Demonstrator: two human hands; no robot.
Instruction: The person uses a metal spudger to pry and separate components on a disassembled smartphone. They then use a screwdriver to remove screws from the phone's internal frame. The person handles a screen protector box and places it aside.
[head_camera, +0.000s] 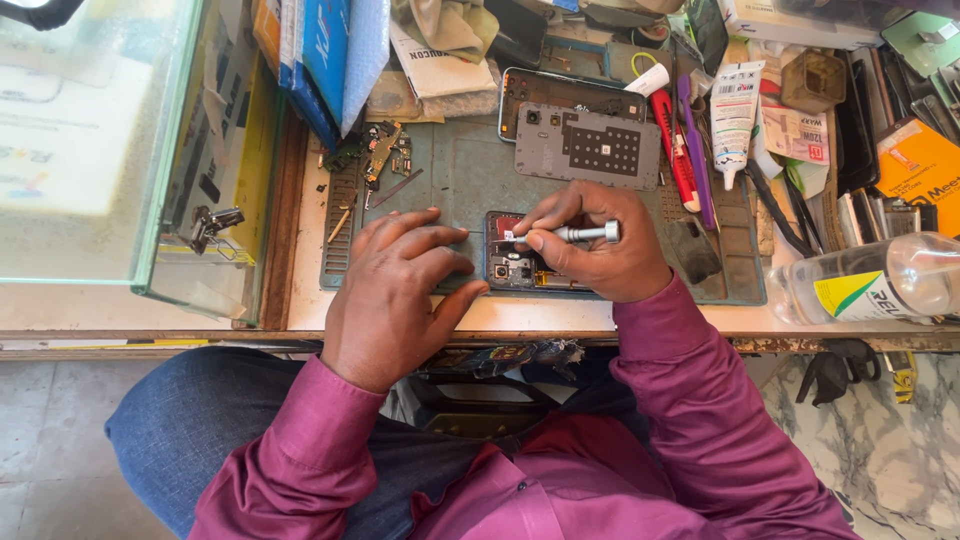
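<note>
On cluttered workbench (520, 318), green mat (470, 175)

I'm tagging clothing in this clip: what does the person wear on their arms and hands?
Both arms are in long magenta shirt sleeves with buttoned-style cuffs ending at the wrists. The left hand and right hand are bare: no gloves, rings or watch visible.

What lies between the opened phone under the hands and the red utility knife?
In the head view, the grey perforated back cover lies between the opened phone and the red utility knife.
</note>
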